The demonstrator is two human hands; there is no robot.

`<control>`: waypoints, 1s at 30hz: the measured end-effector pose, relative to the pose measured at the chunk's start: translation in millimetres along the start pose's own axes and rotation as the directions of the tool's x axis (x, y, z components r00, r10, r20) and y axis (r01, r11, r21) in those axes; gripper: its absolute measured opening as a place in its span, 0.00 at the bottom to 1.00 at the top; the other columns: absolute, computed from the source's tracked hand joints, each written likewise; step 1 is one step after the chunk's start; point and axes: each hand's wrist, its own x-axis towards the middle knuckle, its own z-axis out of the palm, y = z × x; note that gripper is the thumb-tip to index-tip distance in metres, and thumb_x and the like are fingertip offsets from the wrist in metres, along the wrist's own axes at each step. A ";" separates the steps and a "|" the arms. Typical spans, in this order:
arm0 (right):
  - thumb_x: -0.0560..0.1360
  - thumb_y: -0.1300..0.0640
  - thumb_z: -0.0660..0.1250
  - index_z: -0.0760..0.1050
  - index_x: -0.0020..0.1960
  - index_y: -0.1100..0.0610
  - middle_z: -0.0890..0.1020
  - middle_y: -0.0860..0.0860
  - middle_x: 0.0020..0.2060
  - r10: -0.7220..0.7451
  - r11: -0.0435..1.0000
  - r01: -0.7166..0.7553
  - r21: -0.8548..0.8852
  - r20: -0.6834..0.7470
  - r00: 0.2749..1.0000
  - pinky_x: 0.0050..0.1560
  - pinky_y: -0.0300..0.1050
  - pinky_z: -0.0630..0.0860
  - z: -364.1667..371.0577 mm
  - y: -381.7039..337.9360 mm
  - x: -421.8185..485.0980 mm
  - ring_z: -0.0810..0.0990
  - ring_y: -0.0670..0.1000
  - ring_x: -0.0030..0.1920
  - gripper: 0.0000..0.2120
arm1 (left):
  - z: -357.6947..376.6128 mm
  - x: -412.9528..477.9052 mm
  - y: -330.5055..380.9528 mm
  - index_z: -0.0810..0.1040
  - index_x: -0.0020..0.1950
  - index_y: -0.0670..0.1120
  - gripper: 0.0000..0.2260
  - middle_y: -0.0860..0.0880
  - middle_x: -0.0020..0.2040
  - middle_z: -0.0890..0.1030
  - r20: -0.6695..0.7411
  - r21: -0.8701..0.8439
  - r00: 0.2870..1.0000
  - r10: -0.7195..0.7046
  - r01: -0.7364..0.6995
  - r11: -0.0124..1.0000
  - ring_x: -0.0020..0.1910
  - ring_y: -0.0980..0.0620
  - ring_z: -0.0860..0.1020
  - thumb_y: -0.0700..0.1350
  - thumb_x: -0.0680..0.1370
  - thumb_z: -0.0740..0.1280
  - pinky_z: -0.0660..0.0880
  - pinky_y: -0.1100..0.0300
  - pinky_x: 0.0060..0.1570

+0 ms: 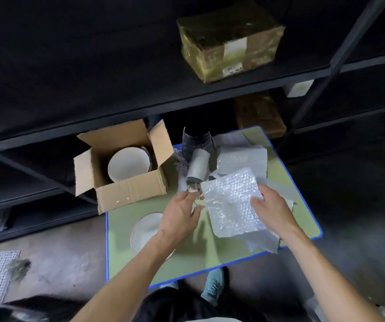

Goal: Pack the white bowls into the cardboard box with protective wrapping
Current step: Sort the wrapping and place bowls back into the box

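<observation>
**Wrap in hand**

Head view: the bubble wrap sheet (231, 203) is pinched by the right hand (272, 210), thumb on top; the left hand (182, 214) is spread loosely beside it, nothing gripped. One white bowl (127, 163) is seated in the cardboard box (126, 191), a second bowl (143, 228) on the green mat (286, 177).

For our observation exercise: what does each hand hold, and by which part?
The right hand grips the bubble wrap by its right edge. The left hand is at its left edge; grip unclear.

bowl (127, 165) in box (128, 194) | box L of wrap (231, 201) | 2nd bowl (146, 228) on mat (210, 259)
</observation>
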 end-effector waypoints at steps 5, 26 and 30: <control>0.74 0.59 0.58 0.73 0.48 0.55 0.80 0.57 0.42 -0.037 0.999 0.039 -0.022 0.081 0.996 0.36 0.48 0.69 32.6 -23.6 0.5 0.72 0.53 0.35 0.06 | -21.2 -32.1 -39.3 0.75 0.70 0.47 0.18 0.45 0.58 0.79 -0.039 0.054 0.990 -0.135 0.136 0.989 0.56 0.42 0.76 0.45 0.79 0.64 0.72 0.53 0.55; 0.73 0.61 0.62 0.77 0.44 0.58 0.82 0.58 0.39 0.052 0.995 -0.065 0.075 0.162 0.985 0.38 0.45 0.70 69.2 -43.2 -26.3 0.74 0.52 0.35 0.05 | -61.6 -45.5 -89.2 0.72 0.61 0.52 0.14 0.47 0.50 0.82 0.126 0.340 0.951 -0.283 0.227 0.913 0.44 0.41 0.77 0.38 0.78 0.61 0.68 0.54 0.36; 0.75 0.62 0.60 0.78 0.45 0.54 0.83 0.53 0.41 0.058 0.993 -0.070 0.090 0.132 0.990 0.40 0.46 0.74 64.8 -38.5 -30.2 0.81 0.57 0.42 0.08 | -68.4 -49.2 -80.9 0.71 0.58 0.50 0.11 0.46 0.46 0.82 0.077 0.296 0.971 -0.227 0.195 0.935 0.41 0.39 0.76 0.38 0.78 0.60 0.70 0.51 0.37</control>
